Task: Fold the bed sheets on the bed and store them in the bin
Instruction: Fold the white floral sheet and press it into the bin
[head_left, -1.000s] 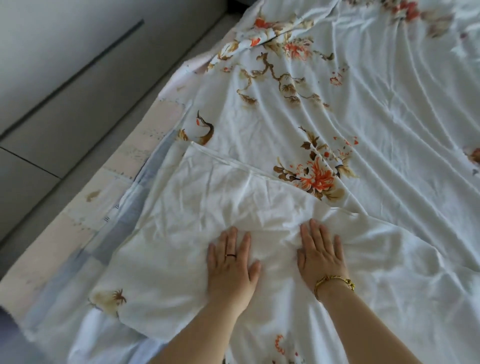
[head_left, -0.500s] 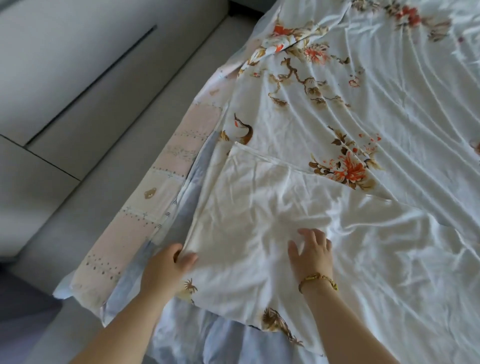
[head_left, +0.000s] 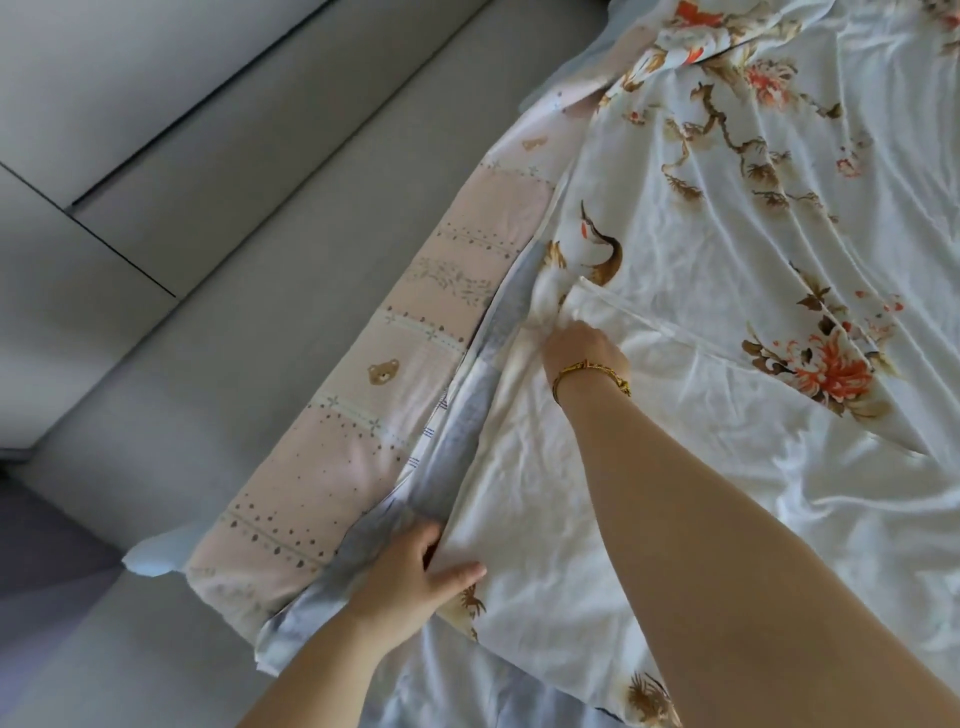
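A white bed sheet (head_left: 727, 218) printed with orange flowers and brown branches is spread over the bed. Its near part is folded over, showing the plain white underside (head_left: 540, 467). My left hand (head_left: 410, 577) grips the folded sheet's left edge near the bed's corner, thumb on top and fingers tucked under the cloth. My right hand (head_left: 582, 345), wearing a gold bracelet, reaches across and pinches the far corner of the folded flap. No bin is in view.
Under the sheet lies a pink patchwork cover with a bear print (head_left: 384, 374) and a blue-grey striped layer (head_left: 467, 426) along the bed's left side. Grey floor (head_left: 197, 322) and a grey panelled wall (head_left: 104, 93) lie to the left.
Both hands left the flat middle of the fold. My left hand moved to the left edge and took hold; my right hand reached up to the flap's far corner and pinched it.
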